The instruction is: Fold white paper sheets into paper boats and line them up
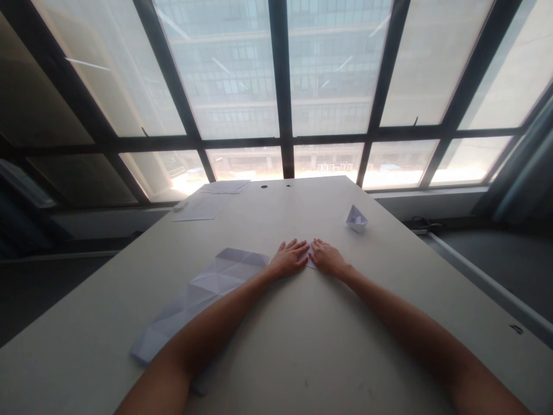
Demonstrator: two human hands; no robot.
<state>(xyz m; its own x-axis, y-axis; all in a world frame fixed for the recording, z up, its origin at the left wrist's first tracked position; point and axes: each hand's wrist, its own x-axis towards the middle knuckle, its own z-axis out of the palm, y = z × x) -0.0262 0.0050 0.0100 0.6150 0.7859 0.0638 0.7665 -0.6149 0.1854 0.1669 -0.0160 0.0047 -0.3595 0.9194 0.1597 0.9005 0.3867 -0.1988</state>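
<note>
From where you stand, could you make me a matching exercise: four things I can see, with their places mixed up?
1. Folded paper boat
2. Large creased sheet
3. Flat sheets
4. Left hand

A. left, at the table's far end
B. on a small paper
C. upright, beyond the right hand
D. partly hidden by the left arm

1-C; 2-D; 3-A; 4-B

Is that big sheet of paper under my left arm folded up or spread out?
Spread out: the big sheet lies opened across the table, with creases crossing its surface.
</note>
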